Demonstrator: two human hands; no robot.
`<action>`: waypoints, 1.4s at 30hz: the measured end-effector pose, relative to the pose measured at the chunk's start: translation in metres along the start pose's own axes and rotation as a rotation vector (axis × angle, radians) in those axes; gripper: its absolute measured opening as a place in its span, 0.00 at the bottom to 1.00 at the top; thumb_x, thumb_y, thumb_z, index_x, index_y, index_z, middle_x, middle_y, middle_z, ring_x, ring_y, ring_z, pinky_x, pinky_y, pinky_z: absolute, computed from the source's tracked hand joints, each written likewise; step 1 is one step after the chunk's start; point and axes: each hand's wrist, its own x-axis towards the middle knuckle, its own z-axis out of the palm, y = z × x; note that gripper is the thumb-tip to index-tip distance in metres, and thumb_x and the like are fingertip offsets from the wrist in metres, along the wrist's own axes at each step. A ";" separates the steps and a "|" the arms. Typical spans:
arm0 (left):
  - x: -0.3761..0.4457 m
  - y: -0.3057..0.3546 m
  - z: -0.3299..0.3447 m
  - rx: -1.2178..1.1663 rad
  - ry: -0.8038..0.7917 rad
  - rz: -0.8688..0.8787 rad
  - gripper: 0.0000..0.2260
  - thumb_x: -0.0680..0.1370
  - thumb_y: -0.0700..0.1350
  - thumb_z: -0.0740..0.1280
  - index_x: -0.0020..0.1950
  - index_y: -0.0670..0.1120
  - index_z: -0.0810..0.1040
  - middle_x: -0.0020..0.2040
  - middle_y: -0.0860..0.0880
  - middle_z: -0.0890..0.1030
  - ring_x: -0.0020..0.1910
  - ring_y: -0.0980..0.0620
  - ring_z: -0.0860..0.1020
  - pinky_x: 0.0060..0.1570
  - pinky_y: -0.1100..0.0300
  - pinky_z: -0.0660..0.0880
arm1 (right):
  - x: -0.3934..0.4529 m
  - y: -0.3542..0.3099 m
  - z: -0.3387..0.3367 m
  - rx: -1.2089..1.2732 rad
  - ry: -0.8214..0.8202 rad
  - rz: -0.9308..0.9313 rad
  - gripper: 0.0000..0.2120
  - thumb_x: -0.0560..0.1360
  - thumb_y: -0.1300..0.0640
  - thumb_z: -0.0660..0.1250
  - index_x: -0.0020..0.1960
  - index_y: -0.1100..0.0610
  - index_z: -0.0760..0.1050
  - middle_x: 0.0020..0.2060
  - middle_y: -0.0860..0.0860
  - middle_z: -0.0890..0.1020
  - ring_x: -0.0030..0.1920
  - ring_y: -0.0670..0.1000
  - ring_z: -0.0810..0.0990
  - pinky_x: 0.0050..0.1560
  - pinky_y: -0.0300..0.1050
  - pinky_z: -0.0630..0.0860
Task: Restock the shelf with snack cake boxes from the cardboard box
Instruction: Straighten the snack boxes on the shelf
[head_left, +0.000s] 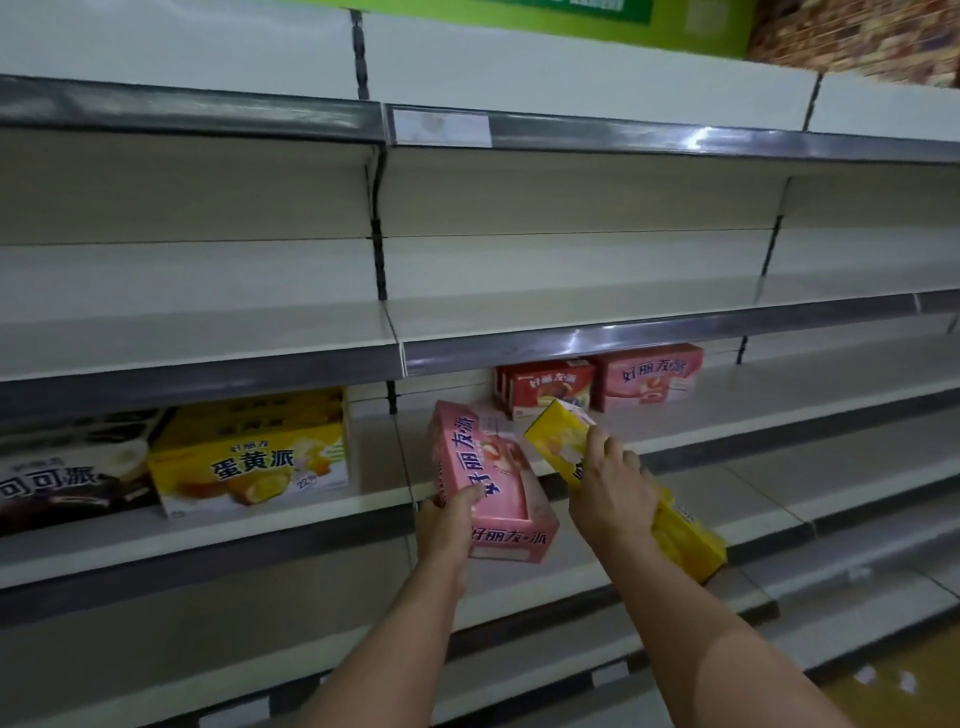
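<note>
My left hand (448, 525) grips a pink snack cake box (488, 478) by its lower left corner, tilted on end in front of the third shelf (291, 514). My right hand (615, 491) grips a yellow snack cake box (558, 434), slanted from upper left to lower right, its far end near the shelf's front edge. On that shelf stand red boxes (550, 387) and a pink box (649, 376) at the back, and stacked yellow boxes (254, 457) with dark cocoa boxes (67, 478) to the left. The cardboard box is out of view.
White shelves with grey price rails run across the view; the two upper shelves (571, 291) hold nothing. Lower shelves (675, 587) step out toward me beneath my arms. A green sign and a brick wall sit at top right.
</note>
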 end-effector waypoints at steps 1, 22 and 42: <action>0.006 0.002 -0.001 -0.019 0.019 0.000 0.13 0.72 0.45 0.72 0.56 0.44 0.78 0.46 0.41 0.84 0.40 0.44 0.83 0.35 0.60 0.76 | 0.007 -0.001 0.004 -0.013 0.007 -0.031 0.29 0.75 0.53 0.65 0.71 0.57 0.56 0.62 0.54 0.72 0.61 0.56 0.73 0.58 0.49 0.72; 0.044 0.011 0.060 0.326 0.036 0.054 0.27 0.77 0.65 0.57 0.66 0.46 0.74 0.61 0.46 0.78 0.59 0.46 0.77 0.61 0.53 0.72 | 0.105 -0.018 0.054 0.131 0.309 -0.657 0.34 0.56 0.59 0.77 0.62 0.55 0.72 0.46 0.55 0.79 0.48 0.59 0.78 0.52 0.53 0.74; 0.054 0.060 -0.069 -0.407 0.116 -0.013 0.20 0.79 0.60 0.60 0.55 0.44 0.76 0.51 0.42 0.80 0.49 0.44 0.79 0.47 0.51 0.77 | 0.089 -0.053 0.023 0.183 0.201 -0.612 0.44 0.49 0.59 0.80 0.64 0.58 0.72 0.54 0.56 0.78 0.56 0.62 0.75 0.50 0.58 0.76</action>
